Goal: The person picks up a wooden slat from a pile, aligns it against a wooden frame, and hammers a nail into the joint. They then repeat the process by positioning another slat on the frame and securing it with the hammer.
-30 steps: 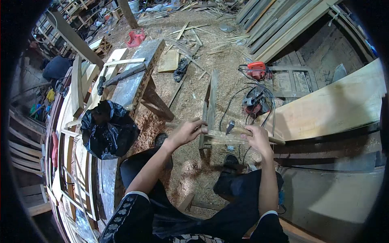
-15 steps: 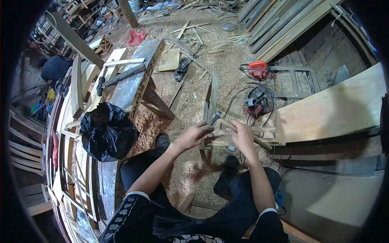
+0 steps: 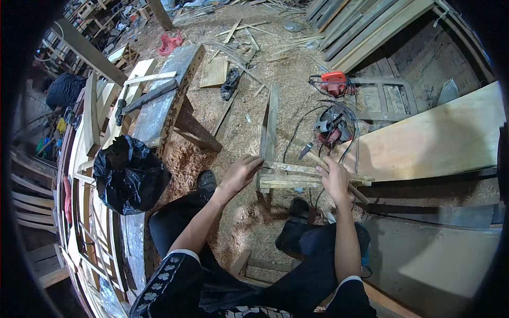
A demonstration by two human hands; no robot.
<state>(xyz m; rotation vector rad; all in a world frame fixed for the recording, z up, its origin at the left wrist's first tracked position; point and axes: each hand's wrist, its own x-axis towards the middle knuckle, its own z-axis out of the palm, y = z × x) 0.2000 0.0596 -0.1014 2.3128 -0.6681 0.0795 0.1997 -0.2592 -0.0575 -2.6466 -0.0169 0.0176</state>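
My right hand [image 3: 335, 180] is wrapped round the wooden handle of a hammer [image 3: 315, 158]. Its dark metal head points up and to the left, above a pale wooden slat [image 3: 291, 167]. My left hand [image 3: 241, 176] is at the left end of this slat, fingers bent together round it beside an upright narrow board [image 3: 269, 124]. Anything small between those fingertips is hidden. A second, thicker wooden strip [image 3: 289, 182] lies just nearer to me, alongside the first.
A red-and-black power tool [image 3: 334, 130] with cables and an orange tool [image 3: 335, 84] lie beyond my right hand. A wide plank [image 3: 424, 140] extends right. At left stand a workbench [image 3: 169, 95] and a black plastic bag [image 3: 130, 175]. Wood shavings [image 3: 185, 159] cover the floor.
My hands have moved apart: the left one leftward to the slat's end, the right one rightward with the hammer. The hammer head has come away from the left fingers. The view has shifted slightly.
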